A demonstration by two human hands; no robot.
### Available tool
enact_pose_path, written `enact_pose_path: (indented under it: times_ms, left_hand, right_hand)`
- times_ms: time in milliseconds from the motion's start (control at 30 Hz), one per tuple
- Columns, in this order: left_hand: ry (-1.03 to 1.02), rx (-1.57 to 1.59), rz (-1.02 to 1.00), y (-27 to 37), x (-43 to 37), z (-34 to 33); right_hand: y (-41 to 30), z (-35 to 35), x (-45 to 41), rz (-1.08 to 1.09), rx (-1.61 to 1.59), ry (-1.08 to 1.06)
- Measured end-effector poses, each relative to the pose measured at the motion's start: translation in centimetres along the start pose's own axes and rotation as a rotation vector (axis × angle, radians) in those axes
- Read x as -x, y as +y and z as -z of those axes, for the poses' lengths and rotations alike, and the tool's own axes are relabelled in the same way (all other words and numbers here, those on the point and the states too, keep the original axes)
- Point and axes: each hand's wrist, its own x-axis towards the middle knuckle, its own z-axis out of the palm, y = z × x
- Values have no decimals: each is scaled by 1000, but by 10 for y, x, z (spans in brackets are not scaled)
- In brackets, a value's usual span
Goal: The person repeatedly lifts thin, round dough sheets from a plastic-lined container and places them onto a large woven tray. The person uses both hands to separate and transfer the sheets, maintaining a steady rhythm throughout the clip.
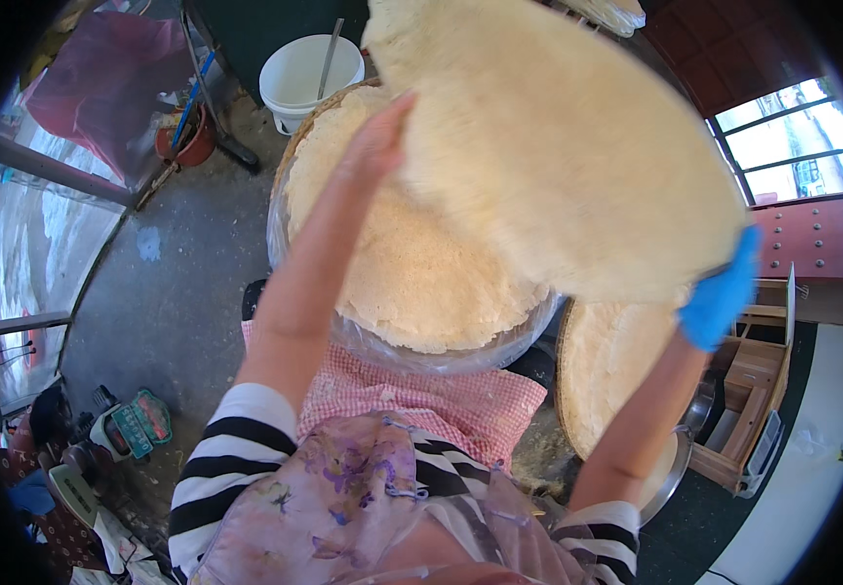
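Observation:
My bare left hand grips the left edge of a large, thin, pale flatbread-like sheet. At the sheet's lower right edge my right hand, in a blue glove, holds it too; its fingers are partly hidden. The sheet hangs raised and tilted, blurred along its edges. Below it, a stack of similar round sheets lies on a round woven tray with clear plastic around the rim. A second round tray, under my right forearm, carries more pale sheets.
A white bucket with a stick in it stands beyond the tray. A broom and a red-brown pot are at the far left. To the right are a wooden drawer unit and a metal basin. A pink checked cloth covers my lap.

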Motion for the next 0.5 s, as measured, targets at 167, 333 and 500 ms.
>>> enact_pose_path:
  times_ms: [167,333,500]
  left_hand:
    - [351,-701,37,34,18,112]
    - [509,-1316,70,18,45,167]
    - [458,-1172,69,21,57,171]
  right_hand:
    - [167,14,130,-473,-127,24]
    - [230,26,220,-710,-22,7]
    - [219,38,215,-960,108,-133]
